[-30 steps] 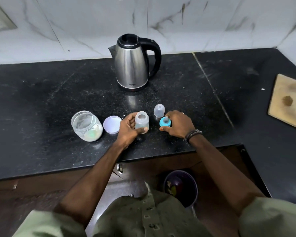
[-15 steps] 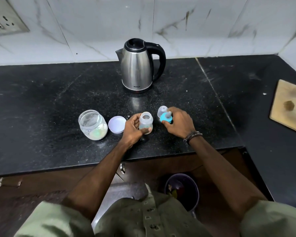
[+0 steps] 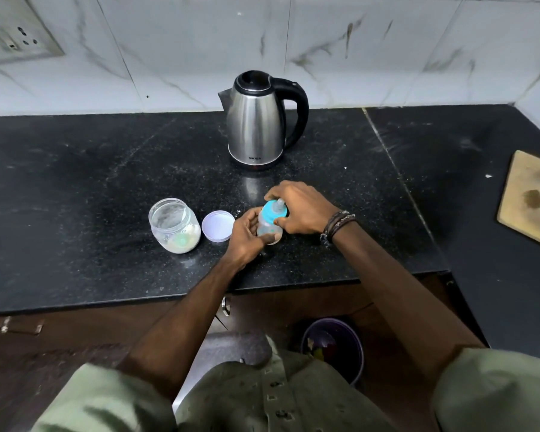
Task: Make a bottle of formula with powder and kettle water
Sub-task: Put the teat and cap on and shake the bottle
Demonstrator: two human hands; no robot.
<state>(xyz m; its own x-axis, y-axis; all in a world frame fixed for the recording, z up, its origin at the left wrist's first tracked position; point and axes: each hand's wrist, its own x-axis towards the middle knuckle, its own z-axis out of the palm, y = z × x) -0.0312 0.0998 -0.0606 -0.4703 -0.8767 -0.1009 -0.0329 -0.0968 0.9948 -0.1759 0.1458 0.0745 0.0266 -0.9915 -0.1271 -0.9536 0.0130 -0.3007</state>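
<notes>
A small clear baby bottle (image 3: 268,227) stands on the black counter (image 3: 106,182), gripped low down by my left hand (image 3: 247,235). My right hand (image 3: 300,210) holds the blue teat cap (image 3: 273,212) on the bottle's neck. A steel kettle (image 3: 256,120) with a black handle stands behind, lid shut. To the left sits an open clear jar (image 3: 174,225) with white powder and a greenish scoop inside, its pale lid (image 3: 218,226) lying beside it. The bottle's clear cover is hidden behind my right hand.
A wooden chopping board (image 3: 530,198) lies at the right edge of the counter. A wall socket (image 3: 16,42) is at the upper left. Below the counter's front edge stands a dark bin (image 3: 334,347).
My right hand lifted the blue teat cap from the counter and brought it left onto the bottle's neck. My left hand stayed on the bottle.
</notes>
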